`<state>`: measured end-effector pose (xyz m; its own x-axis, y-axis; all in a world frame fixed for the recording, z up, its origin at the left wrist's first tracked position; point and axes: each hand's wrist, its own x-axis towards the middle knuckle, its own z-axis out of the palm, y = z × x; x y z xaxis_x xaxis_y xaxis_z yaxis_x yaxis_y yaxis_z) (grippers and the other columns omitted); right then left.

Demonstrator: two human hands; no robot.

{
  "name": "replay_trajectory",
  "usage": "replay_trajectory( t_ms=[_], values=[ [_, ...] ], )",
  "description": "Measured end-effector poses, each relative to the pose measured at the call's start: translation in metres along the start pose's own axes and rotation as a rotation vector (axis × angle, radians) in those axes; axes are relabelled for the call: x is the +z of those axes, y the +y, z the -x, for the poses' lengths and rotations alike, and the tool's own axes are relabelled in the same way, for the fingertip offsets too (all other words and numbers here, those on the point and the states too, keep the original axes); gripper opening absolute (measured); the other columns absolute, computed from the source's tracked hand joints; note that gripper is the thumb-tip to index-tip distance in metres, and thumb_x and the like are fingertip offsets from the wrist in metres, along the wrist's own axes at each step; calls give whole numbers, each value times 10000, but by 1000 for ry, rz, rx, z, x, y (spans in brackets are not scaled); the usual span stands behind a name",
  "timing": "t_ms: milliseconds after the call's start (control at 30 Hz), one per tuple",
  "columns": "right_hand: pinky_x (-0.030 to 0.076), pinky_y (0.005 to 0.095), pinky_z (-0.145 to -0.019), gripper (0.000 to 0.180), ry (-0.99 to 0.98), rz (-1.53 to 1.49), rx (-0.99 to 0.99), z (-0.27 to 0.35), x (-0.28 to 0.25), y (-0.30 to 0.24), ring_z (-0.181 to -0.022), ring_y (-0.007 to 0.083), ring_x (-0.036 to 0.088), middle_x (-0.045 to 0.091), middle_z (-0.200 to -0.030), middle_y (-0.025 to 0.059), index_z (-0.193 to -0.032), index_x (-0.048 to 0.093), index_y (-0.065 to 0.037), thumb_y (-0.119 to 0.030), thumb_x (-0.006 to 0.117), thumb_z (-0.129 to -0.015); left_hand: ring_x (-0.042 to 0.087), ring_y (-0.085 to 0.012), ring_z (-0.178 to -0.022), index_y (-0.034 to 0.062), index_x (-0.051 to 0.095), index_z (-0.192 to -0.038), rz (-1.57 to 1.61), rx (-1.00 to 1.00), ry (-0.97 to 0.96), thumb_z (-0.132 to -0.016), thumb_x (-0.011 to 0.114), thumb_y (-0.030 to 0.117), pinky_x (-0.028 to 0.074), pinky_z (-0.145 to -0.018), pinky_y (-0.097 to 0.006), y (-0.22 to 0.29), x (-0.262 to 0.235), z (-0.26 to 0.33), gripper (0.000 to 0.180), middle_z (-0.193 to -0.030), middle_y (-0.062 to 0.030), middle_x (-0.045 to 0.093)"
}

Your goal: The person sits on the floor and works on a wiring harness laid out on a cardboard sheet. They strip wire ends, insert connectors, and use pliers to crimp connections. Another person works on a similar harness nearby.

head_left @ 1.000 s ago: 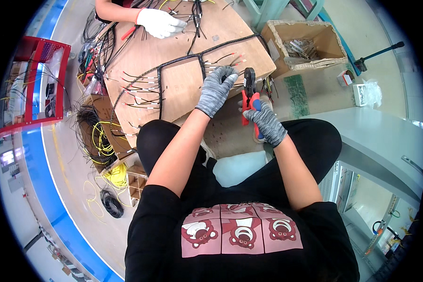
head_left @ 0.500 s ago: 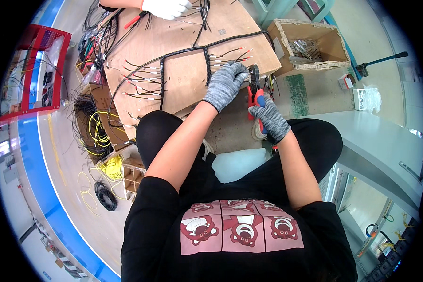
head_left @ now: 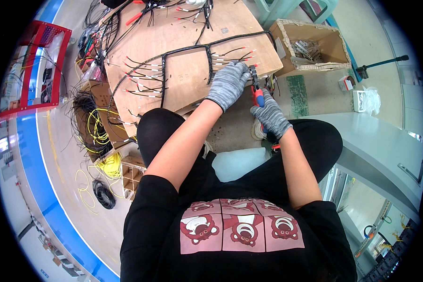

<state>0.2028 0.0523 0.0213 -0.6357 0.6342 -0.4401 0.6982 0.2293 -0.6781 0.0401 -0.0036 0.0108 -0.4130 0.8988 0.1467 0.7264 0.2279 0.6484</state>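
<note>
My right hand [head_left: 271, 115], in a grey knit glove, is closed round the handles of crimping pliers [head_left: 257, 91] with red and blue grips. Their dark head points away from me, near the board's right edge. My left hand [head_left: 230, 83], gloved alike, pinches beside the jaws; the wire end there is mostly hidden by its fingers. Under and beyond that hand runs a black wire harness [head_left: 185, 50], taped into branches on the wooden board [head_left: 188, 89]. Short black wires [head_left: 237, 57] with white sleeves and red tips fan out from the nearest branch.
A co-worker's white-gloved hand [head_left: 196, 3] shows at the far edge. Behind the board's right corner stands a cardboard box [head_left: 310, 66] holding metal parts. A grey cabinet [head_left: 380, 136] is on my right; yellow cable coils [head_left: 109, 167] and a red rack [head_left: 56, 70] are left.
The pliers' handles have come together in my right hand. My left hand has shifted slightly right and nearer me. The co-worker's gloved hand has moved right, mostly out of view.
</note>
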Motion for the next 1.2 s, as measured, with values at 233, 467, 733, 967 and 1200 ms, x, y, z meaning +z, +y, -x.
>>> replay_trajectory(
  t_ms=[233,467,733,967,1200],
  values=[
    [454,346,-815,683,-44,-2,-50,-1,-5,3,-896,300,551,549,-1028,204,-1313,354,0,-161,620,-706,582,-317,-881,59,589,-938,-41,-28,-27,-872,541,256,465,-772,-414,0,1,0,213,-912,-145,606],
    [477,380,-711,507,-57,4,-3,-2,-2,-3,-795,313,587,568,-881,180,-1135,446,-7,-185,629,-697,582,-321,-872,54,585,-926,-42,-21,-24,-863,547,239,468,-768,-418,3,-2,-1,200,-902,-157,596],
    [475,399,-618,381,240,98,-104,-12,20,10,-650,337,582,562,-712,170,-1015,470,-31,-224,618,-722,575,-339,-867,51,577,-938,35,-71,6,-855,562,233,462,-763,-429,4,-2,1,200,-902,-174,583],
    [474,336,-695,543,160,-228,-58,-14,21,32,-779,241,569,566,-885,121,-1160,458,-40,-198,686,-693,593,-336,-842,32,611,-923,113,-28,48,-842,598,197,471,-757,-401,1,2,-3,185,-883,-167,618],
    [456,300,-879,485,47,-900,-55,-12,4,41,-980,207,578,597,-1105,132,-1232,447,37,1,570,-764,620,-256,-796,11,620,-929,234,-67,222,-869,577,142,484,-732,-336,-15,-9,-10,150,-877,-150,636]
  ],
)
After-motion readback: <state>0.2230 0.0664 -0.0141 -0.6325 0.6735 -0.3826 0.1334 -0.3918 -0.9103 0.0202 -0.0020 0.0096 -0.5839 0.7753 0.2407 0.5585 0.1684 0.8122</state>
